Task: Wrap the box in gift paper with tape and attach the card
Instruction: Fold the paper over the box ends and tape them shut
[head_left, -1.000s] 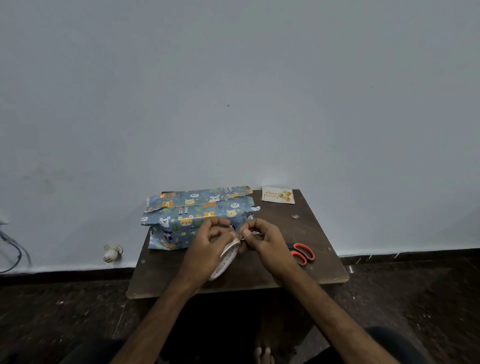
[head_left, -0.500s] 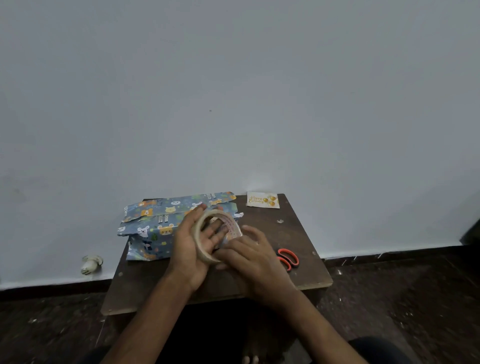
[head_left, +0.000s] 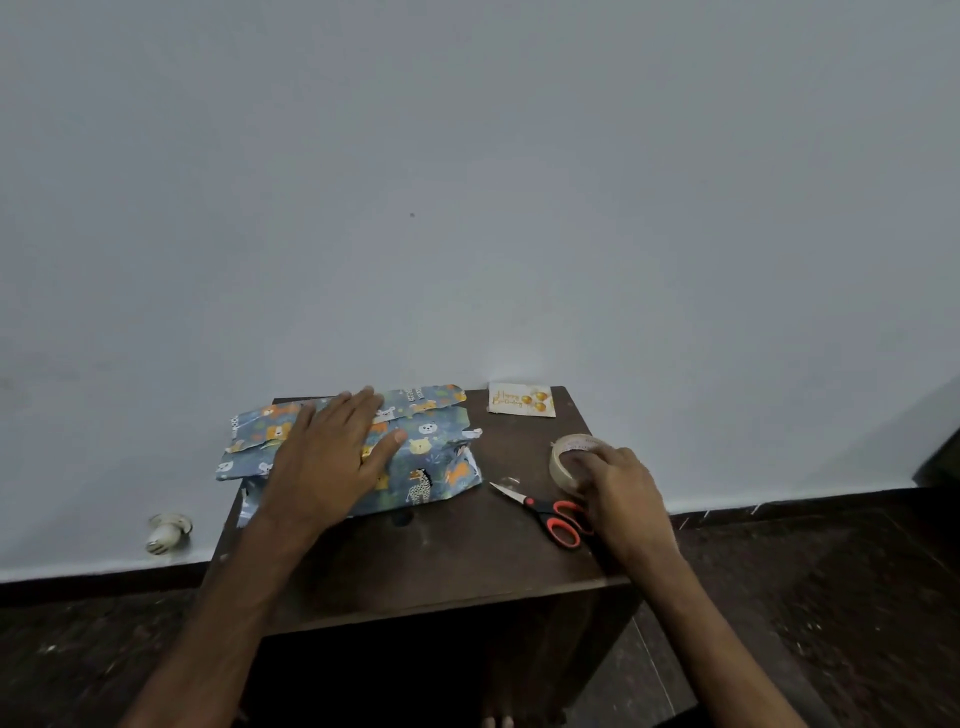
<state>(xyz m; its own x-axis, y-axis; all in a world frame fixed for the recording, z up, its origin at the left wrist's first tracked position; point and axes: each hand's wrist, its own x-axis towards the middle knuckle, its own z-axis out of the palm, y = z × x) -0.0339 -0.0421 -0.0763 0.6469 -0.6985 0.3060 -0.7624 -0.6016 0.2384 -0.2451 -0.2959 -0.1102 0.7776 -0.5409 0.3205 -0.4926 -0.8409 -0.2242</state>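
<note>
The box in blue animal-print gift paper (head_left: 431, 457) lies at the back left of the small dark table (head_left: 441, 561). My left hand (head_left: 332, 457) lies flat on its top with straight, spread fingers. A roll of clear tape (head_left: 569, 452) stands on the table's right side, and my right hand (head_left: 618, 488) grips it with curled fingers. The white birthday card (head_left: 521, 399) lies at the back right corner, apart from the box.
Orange-handled scissors (head_left: 550, 514) lie on the table between the box and my right hand, blades pointing left. A grey wall stands right behind the table. A white fitting (head_left: 166, 531) sits low on the wall at left. Dark floor surrounds the table.
Both hands held the tape roll in front of the box. Now my right hand has carried the roll to the table's right side and my left hand has moved onto the box.
</note>
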